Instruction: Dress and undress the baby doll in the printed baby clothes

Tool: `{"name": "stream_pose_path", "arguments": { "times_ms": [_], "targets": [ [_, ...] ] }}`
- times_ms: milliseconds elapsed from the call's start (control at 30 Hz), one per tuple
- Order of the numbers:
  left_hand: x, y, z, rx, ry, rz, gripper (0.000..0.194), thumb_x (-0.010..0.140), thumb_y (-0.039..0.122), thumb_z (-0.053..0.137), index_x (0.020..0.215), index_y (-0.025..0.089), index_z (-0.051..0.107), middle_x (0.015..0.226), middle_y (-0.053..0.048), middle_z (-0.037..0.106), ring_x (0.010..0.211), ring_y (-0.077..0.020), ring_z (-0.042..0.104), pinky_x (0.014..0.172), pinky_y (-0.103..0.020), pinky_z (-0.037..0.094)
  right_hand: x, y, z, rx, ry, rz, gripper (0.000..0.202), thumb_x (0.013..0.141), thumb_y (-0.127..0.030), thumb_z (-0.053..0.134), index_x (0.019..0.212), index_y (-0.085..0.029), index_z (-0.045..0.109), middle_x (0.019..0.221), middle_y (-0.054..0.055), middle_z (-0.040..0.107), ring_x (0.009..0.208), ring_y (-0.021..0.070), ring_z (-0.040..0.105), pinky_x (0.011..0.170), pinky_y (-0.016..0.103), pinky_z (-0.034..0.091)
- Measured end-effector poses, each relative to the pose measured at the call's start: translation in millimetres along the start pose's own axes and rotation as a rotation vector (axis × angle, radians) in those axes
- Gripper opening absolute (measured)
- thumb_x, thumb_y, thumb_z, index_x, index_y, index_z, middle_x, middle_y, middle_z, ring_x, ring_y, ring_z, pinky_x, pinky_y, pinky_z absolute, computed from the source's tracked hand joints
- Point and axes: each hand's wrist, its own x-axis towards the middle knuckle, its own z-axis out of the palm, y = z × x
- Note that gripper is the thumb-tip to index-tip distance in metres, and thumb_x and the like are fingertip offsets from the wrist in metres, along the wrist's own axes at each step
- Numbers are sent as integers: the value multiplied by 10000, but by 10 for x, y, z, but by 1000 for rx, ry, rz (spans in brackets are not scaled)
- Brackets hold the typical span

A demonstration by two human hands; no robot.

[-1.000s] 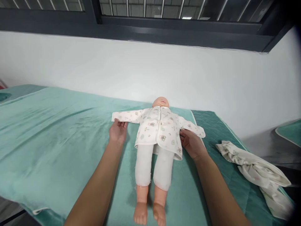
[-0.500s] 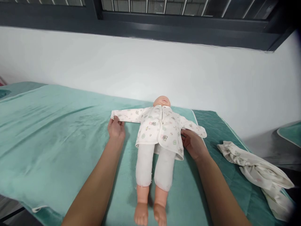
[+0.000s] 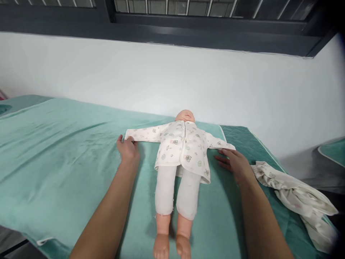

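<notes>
A baby doll [image 3: 162, 225] lies on its back with its arms spread, wearing a white printed baby jacket [image 3: 172, 145] and white padded legs. My left hand [image 3: 128, 150] is at the cuff of the left-hand sleeve [image 3: 147, 134]; its thumb stands apart from the fingers, which touch the cuff's lower edge. Beside the end of the right-hand sleeve [image 3: 217, 144] is my right hand [image 3: 235, 163], fingers stretched out and apart, the upper ones against the sleeve's lower edge. Both doll hands are hidden inside the sleeves.
Pale green sheet [image 3: 67, 162] covers the bed beneath the doll. Crumpled white printed clothing [image 3: 293, 189] lies on the darker green quilted cover [image 3: 237, 138] at the right. A white wall [image 3: 161, 75] rises behind, below a dark window frame [image 3: 210, 32].
My right hand has moved outward from the jacket's side to the sleeve end. My left hand has shifted slightly left and down, its thumb coming away from the cuff. The left-hand sleeve lies a little lower.
</notes>
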Motion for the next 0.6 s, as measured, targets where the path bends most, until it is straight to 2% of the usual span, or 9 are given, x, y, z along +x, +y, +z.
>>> {"name": "stream_pose_path", "arguments": {
  "times_ms": [67, 133, 200, 300, 433, 500, 600],
  "targets": [
    [-4, 7, -12, 74, 24, 56, 599, 720, 18, 504, 1263, 243, 390, 1245, -95, 579, 1058, -156, 647, 963, -382, 527, 69, 9, -135, -205, 161, -71, 221, 725, -329, 675, 906, -205, 653, 949, 50, 710, 753, 219, 693, 597, 322, 544],
    [-16, 13, -21, 115, 40, 139, 574, 712, 28, 510, 1230, 248, 397, 1369, -102, 503, 1176, -153, 589, 1036, -371, 471, 154, 49, -247, -471, 349, -198, 253, 755, -382, 629, 913, -186, 657, 918, 82, 706, 802, 252, 669, 676, 371, 524],
    [-42, 16, -30, 189, 47, 259, 534, 719, 35, 515, 1199, 247, 419, 1431, -94, 449, 1292, -140, 497, 1118, -341, 376, 245, 110, -317, -651, 461, -320, 328, 766, -405, 603, 972, -157, 666, 981, 127, 700, 881, 277, 644, 777, 409, 498],
    [-114, 8, -46, 369, 4, 472, 488, 756, 72, 501, 1210, 243, 444, 1439, -83, 451, 1372, -144, 409, 1174, -342, 277, 358, 206, -346, -771, 428, -414, 460, 783, -436, 574, 1106, -118, 651, 1070, 171, 681, 917, 281, 624, 824, 411, 472],
    [-237, -25, -59, 503, -168, 629, 460, 808, 122, 476, 1253, 236, 472, 1419, -55, 493, 1364, -154, 423, 1178, -340, 278, 423, 273, -330, -858, 377, -426, 445, 823, -417, 509, 1132, -138, 663, 991, 144, 692, 889, 273, 616, 806, 396, 459],
    [-271, -45, -61, 565, -240, 637, 436, 824, 143, 472, 1251, 232, 495, 1393, -48, 519, 1343, -159, 447, 1166, -332, 302, 428, 284, -322, -876, 377, -431, 407, 813, -377, 512, 1116, -163, 680, 988, 132, 690, 896, 271, 611, 815, 392, 451],
    [-260, -75, -60, 727, -292, 533, 442, 810, 161, 490, 1246, 229, 532, 1294, -56, 589, 1254, -200, 528, 1120, -373, 370, 429, 283, -308, -895, 386, -427, 397, 792, -346, 529, 1116, -179, 687, 1016, 131, 684, 925, 278, 605, 822, 394, 446]
  ]
}}
